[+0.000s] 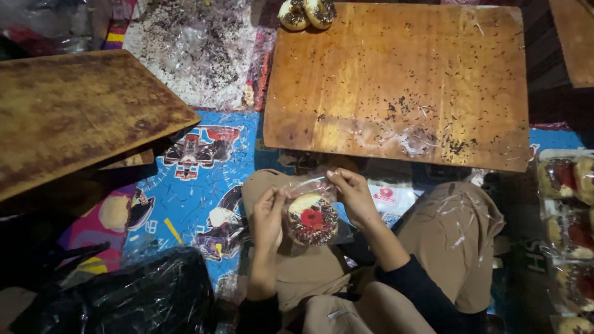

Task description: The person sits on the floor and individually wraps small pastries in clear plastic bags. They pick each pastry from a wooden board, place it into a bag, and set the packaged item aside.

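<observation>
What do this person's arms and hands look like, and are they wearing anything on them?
Both hands are bare: no gloves, and no rings or watch that I can make out on the left hand or the right hand. Dark sleeves, navy or black in this dim light, cover the upper forearms, pushed back from the wrists.

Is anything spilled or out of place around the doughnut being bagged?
Yes. Dark chocolate sprinkles lie scattered across the brown wooden board and over the crumpled clear plastic sheet beside it. Two sprinkled doughnuts sit alone at the board's far edge.
</observation>
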